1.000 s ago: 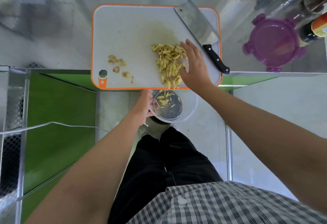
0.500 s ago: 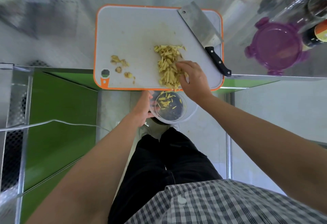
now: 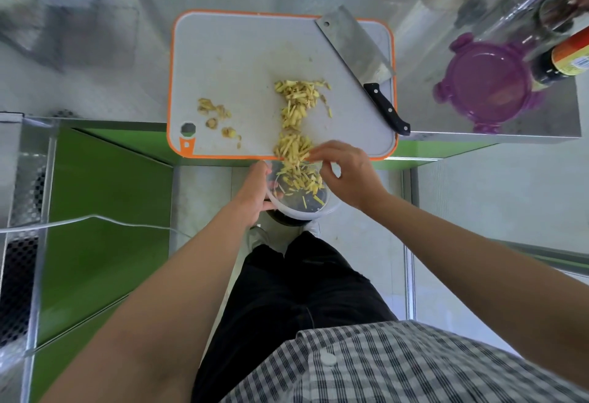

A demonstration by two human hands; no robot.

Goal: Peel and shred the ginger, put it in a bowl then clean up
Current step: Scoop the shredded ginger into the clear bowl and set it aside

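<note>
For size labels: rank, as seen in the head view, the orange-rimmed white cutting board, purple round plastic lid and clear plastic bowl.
1. white cutting board
2. purple lid
3. clear bowl, rim partly hidden
</note>
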